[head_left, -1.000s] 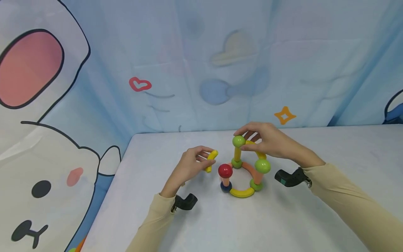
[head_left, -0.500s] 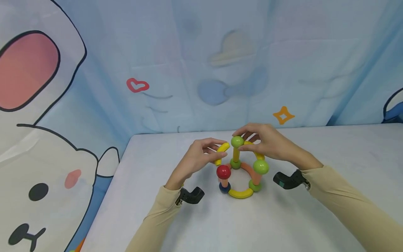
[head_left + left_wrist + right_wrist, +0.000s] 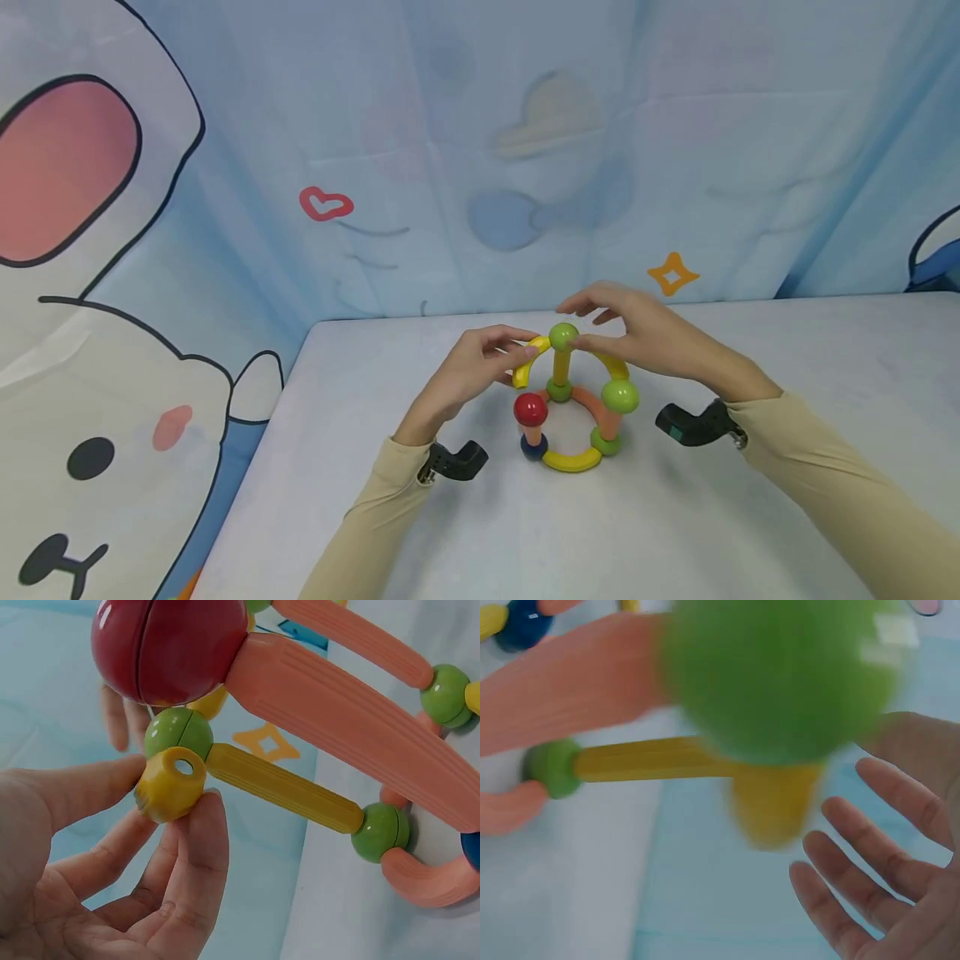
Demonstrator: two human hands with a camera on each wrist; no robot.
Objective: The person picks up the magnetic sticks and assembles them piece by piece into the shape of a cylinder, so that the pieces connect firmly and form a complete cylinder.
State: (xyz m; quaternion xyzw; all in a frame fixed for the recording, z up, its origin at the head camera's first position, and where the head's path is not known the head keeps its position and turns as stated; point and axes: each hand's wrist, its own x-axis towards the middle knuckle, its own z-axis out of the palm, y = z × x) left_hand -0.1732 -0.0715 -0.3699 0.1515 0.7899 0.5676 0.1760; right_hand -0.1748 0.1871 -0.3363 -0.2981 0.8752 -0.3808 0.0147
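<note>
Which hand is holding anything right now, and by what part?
Left hand pinches the curved yellow rod near its upper end, against the top green ball. Right hand is open, holding nothing.

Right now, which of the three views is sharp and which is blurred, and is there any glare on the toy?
Head view: evenly lit, sharp, soft shadows under the magnetic rod-and-ball toy structure. Left wrist view: sharp up close, with a faint sheen on the glossy red plastic ball. Right wrist view: the large green plastic ball is badly out of focus, and the right hand's fingers are soft.

Even, soft, bright light throughout, faint shadows under the forearms. The right wrist view is blurred, its large green plastic ball [image 3: 780, 675] out of focus beside the open right hand [image 3: 885, 855].
</note>
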